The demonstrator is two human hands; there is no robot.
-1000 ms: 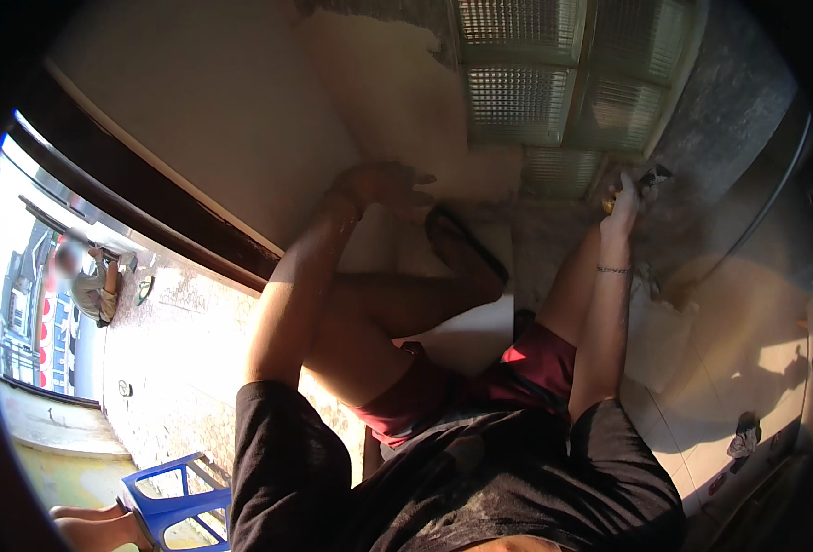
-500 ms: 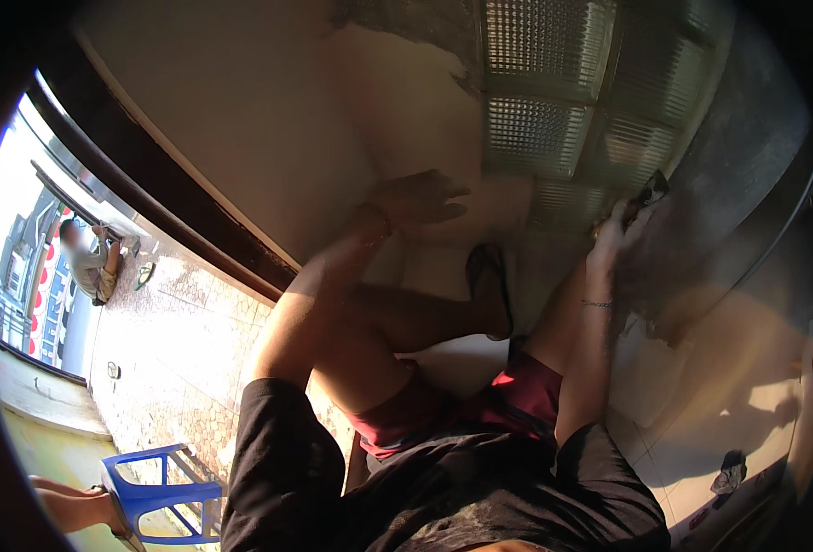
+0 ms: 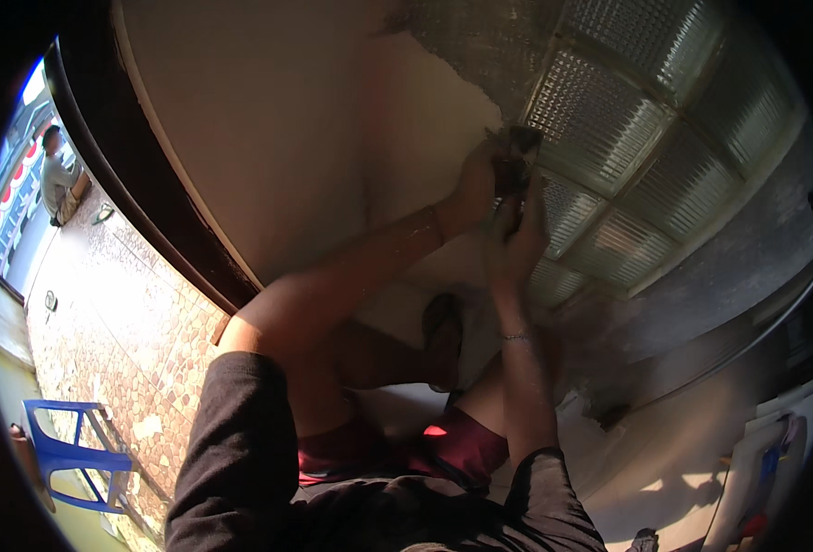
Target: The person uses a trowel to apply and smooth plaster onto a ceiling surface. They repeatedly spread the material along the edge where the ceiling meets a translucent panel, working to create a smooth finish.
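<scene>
- The right hand point(image 3: 519, 241) is closed around the lower part of a dark hand tool point(image 3: 523, 145), which is held up in front of the wall, just beside the glass blocks point(image 3: 599, 120).
- The left hand point(image 3: 480, 189) is at the side of the same tool; its fingers are in shadow, so I cannot tell how tightly they are closed.
- The glass blocks are ribbed and set in rows with pale joints between them.
- A rough grey patch point(image 3: 480, 51) adjoins the blocks, with an uneven edge against the smooth, pale wall point(image 3: 250, 138).
- A grey strip point(image 3: 738, 253) of wall runs along the other side of the blocks.
- Sunlight and shadow fall on the tiled floor point(image 3: 673, 465) at the lower right.
- A dark door frame point(image 3: 162, 198) divides the room from a bright patterned floor point(image 3: 139, 340).
- Out there are a blue stool point(image 3: 70, 453) and, farther off, a seated person point(image 3: 59, 181) near a sandal point(image 3: 102, 213).
</scene>
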